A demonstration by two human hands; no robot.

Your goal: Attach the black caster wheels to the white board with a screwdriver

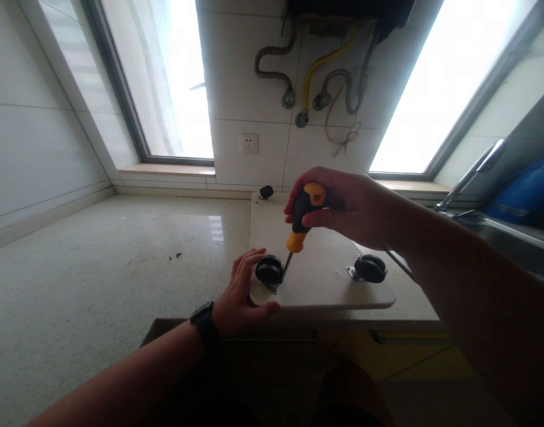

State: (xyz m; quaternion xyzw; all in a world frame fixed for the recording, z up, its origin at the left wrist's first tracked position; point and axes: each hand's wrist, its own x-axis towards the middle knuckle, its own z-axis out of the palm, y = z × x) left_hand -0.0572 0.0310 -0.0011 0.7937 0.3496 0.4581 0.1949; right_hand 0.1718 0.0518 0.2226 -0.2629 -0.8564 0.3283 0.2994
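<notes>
A white board (312, 287) with rounded corners lies flat on the countertop. Black caster wheels are on it: the near-left caster (269, 270), the near-right caster (368, 268) and a far-left caster (266, 191). My right hand (338, 204) is wrapped round a yellow-and-black screwdriver (302, 216), held tilted. Its shaft runs down to the metal plate of the near-left caster; the tip is hard to make out. My left hand (240, 290) grips the board's near-left corner, thumb along the front edge and fingers beside that caster.
Small dark screws (175, 256) lie on the speckled countertop (121, 267) to the left. At the right are a sink (512, 237) with a faucet (472, 175) and a blue object (525, 190). Pipes (272, 74) and a wall socket (249, 143) are behind.
</notes>
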